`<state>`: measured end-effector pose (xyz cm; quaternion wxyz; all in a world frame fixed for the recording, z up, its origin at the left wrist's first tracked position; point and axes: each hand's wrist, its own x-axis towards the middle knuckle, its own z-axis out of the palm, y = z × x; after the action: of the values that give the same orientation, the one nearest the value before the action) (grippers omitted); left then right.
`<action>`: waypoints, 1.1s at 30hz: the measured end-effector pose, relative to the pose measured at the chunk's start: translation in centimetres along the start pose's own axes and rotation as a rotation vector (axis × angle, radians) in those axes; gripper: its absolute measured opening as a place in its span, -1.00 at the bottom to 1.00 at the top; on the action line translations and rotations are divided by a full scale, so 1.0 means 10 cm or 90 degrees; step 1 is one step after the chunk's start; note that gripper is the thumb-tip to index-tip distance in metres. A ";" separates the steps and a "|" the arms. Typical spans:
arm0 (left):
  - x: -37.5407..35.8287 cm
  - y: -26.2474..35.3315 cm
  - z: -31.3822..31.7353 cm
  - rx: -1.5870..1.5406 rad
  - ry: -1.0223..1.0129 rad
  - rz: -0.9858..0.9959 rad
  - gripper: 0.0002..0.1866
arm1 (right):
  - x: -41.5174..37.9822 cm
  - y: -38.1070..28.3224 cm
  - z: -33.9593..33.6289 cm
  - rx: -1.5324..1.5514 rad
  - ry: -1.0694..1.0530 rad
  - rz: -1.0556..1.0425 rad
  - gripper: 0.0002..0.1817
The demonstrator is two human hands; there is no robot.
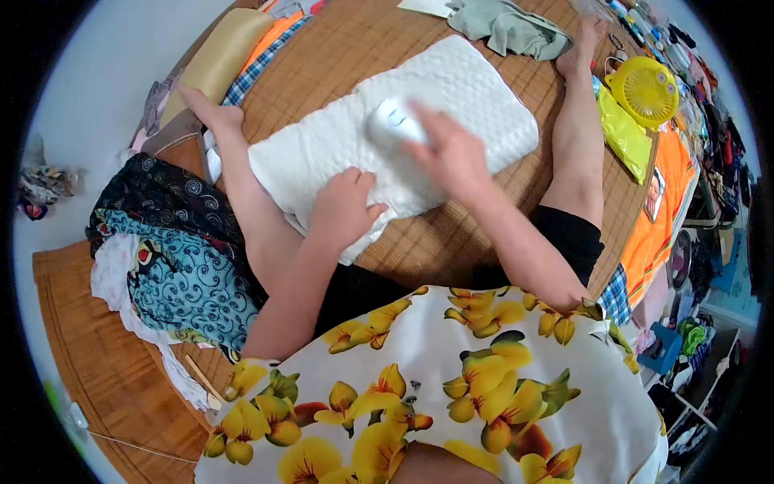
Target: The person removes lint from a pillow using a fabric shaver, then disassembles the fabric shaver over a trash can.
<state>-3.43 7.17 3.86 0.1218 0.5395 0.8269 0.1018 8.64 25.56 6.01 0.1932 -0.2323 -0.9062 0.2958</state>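
Observation:
A white folded textured cloth [468,93] lies on the woven mat between my spread legs. My left hand [345,206] rests as a loose fist on the cloth's near edge, pressing it down. My right hand [447,153] is over the middle of the cloth and grips a small white handheld device [393,121], which is blurred by motion and touches the cloth.
A woven bamboo mat [339,48] covers the bed. A heap of patterned clothes [173,258] lies at left, a grey-green garment [508,28] at the top, a yellow fan [643,89] and orange cloth [669,210] at right. Cluttered shelves stand beyond the bed's right edge.

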 end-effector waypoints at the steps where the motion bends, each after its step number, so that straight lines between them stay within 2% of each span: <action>1: -0.03 0.03 -0.03 -0.011 -0.034 -0.011 -0.53 | -0.02 0.03 0.03 0.003 0.001 -0.003 -0.37; 4: -0.32 -0.03 0.03 -0.072 -0.076 -0.047 -0.57 | -0.08 0.41 -0.10 -0.071 0.018 0.073 -0.38; 5: -0.33 -0.02 -0.08 -0.153 -0.127 -0.085 -0.62 | -0.08 0.56 -0.34 -0.154 0.012 0.160 -0.37; 6: -0.27 -0.05 -0.06 -0.155 -0.127 -0.085 -0.62 | -0.16 0.85 -0.51 -0.142 0.095 0.170 -0.38; 7: -0.18 -0.10 -0.04 -0.191 -0.038 -0.102 -0.66 | -0.21 1.19 -0.65 0.010 0.165 0.212 -0.41; 8: -0.06 -0.15 -0.02 -0.227 0.047 -0.116 -0.70 | -0.23 1.07 -0.83 -0.023 0.185 0.189 -0.43; 10: 0.42 -0.10 -0.05 -0.266 0.199 -0.035 -0.71 | -0.27 0.90 -1.05 -0.062 0.239 0.196 -0.46; 11: 0.68 -0.03 -0.03 -0.314 0.284 0.015 -0.69 | -0.28 1.10 -0.84 -0.003 0.271 0.144 -0.45; 12: 0.95 0.04 0.02 -0.341 0.270 0.027 -0.68 | -0.29 1.30 -0.62 0.058 0.305 0.090 -0.43; 14: 1.32 0.05 0.23 -0.371 0.245 0.044 -0.68 | -0.42 0.78 -0.55 -0.083 0.124 0.136 -0.40; 16: 1.59 0.10 0.43 -0.172 0.291 0.019 -0.66 | -0.47 0.84 -0.56 -0.095 0.164 0.139 -0.39; 17: 1.63 0.06 0.51 -0.171 0.286 -0.003 -0.68 | -0.45 1.02 -0.66 -0.104 0.223 0.160 -0.42; 18: 1.65 0.05 0.54 -0.174 0.277 0.005 -0.68 | -0.42 1.26 -0.76 -0.029 0.263 0.149 -0.47; 19: 1.67 0.05 0.55 -0.175 0.281 0.005 -0.70 | -0.39 1.12 -1.02 0.003 0.264 0.163 -0.48; 21: 1.73 0.07 0.56 -0.174 0.307 -0.014 -0.76 | -0.36 1.21 -1.11 0.052 0.329 0.246 -0.45; 24: 1.80 0.06 0.54 -0.182 0.291 -0.049 -0.82 | -0.34 0.89 -0.97 0.102 0.266 0.188 -0.44; 25: 1.85 0.06 0.53 -0.182 0.293 -0.045 -0.82 | -0.42 1.07 -0.68 0.035 0.239 0.140 -0.40; 27: 1.90 0.01 0.55 -0.356 0.272 -0.118 -0.90 | -0.47 0.70 -0.64 -0.073 0.067 0.193 -0.36; 28: 1.90 -0.04 0.54 -0.440 0.258 -0.158 -0.92 | -0.49 0.86 -0.59 -0.102 0.133 0.159 -0.36; 29: 1.85 -0.05 0.45 -0.436 0.258 -0.155 -0.92 | -0.45 1.14 -0.61 -0.098 0.224 0.121 -0.39; 30: 1.78 -0.05 0.30 -0.661 0.286 -0.235 -0.90 | -0.43 1.33 -0.65 -0.095 0.316 0.084 -0.42; 31: 1.72 -0.06 0.18 -0.888 0.307 -0.315 -0.87 | -0.42 1.09 -0.93 -0.043 0.330 0.139 -0.49; 32: 1.68 -0.11 0.07 -0.887 0.309 -0.312 -0.87 | -0.42 1.16 -1.00 -0.002 0.352 0.202 -0.51; 33: 1.65 -0.20 -0.03 -0.894 0.365 -0.294 -0.84 | -0.43 1.03 -1.07 -0.012 0.343 0.149 -0.49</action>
<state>-11.69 21.47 2.05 0.2340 0.1036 0.6594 0.7069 20.47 35.43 6.65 0.3889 -0.4074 -0.7920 0.2357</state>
